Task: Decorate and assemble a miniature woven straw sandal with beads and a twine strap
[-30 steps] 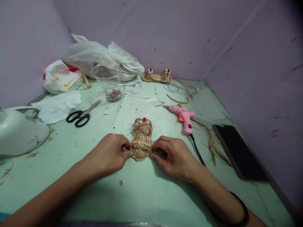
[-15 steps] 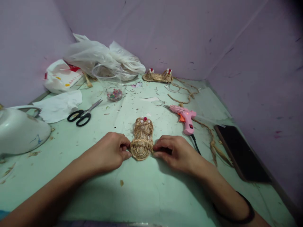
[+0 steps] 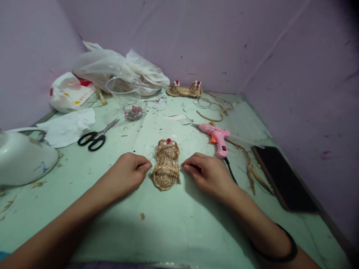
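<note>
A small woven straw slipper (image 3: 167,160) lies on the table between my hands. It is made of coiled straw cord, with a band across its near part and a red bead and white beads at its far end. My left hand (image 3: 131,170) rests just left of it, thumb and fingertips pinched together with nothing visible in them. On the other side, my right hand (image 3: 209,172) is a little apart from the slipper, its fingers curled and tips close together, also with nothing visible. A pink glue gun (image 3: 214,136) lies beyond my right hand.
Black-handled scissors (image 3: 97,138), a white cloth (image 3: 67,127) and a white pot (image 3: 25,158) are at left. Behind stand a clear cup (image 3: 123,99) with beads and plastic bags (image 3: 109,65). A second straw slipper (image 3: 184,91) is at the back. A phone (image 3: 283,179) lies right.
Both hands have let go of the slipper's side edges and drawn slightly outward and away from it. The slipper stays in place on the table.
</note>
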A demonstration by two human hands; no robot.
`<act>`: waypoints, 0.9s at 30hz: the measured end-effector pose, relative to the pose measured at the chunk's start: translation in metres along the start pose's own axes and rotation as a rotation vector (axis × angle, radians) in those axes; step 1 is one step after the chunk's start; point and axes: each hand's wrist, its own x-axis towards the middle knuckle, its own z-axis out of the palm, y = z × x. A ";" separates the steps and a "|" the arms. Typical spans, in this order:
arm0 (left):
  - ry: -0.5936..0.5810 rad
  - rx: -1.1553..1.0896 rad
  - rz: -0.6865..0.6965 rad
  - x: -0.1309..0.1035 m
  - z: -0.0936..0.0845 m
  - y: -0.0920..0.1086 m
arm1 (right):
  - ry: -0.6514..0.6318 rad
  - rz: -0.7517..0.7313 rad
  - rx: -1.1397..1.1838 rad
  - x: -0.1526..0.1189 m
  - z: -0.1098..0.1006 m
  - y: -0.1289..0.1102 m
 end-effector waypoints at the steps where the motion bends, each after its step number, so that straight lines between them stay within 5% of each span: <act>1: 0.003 0.050 0.000 0.001 0.002 0.001 | 0.003 0.021 -0.003 0.000 0.003 -0.002; 5: -0.029 0.064 -0.106 0.003 0.008 0.004 | 0.041 0.159 0.255 0.002 0.013 -0.007; 14: -0.128 -0.671 -0.287 0.003 0.004 0.005 | -0.051 0.458 1.265 0.003 0.017 -0.022; 22: 0.005 -0.768 -0.153 0.001 0.006 0.009 | 0.026 0.334 1.038 -0.001 0.007 -0.022; 27: 0.078 -0.905 -0.187 0.004 0.005 0.012 | -0.018 0.328 1.005 -0.003 0.004 -0.024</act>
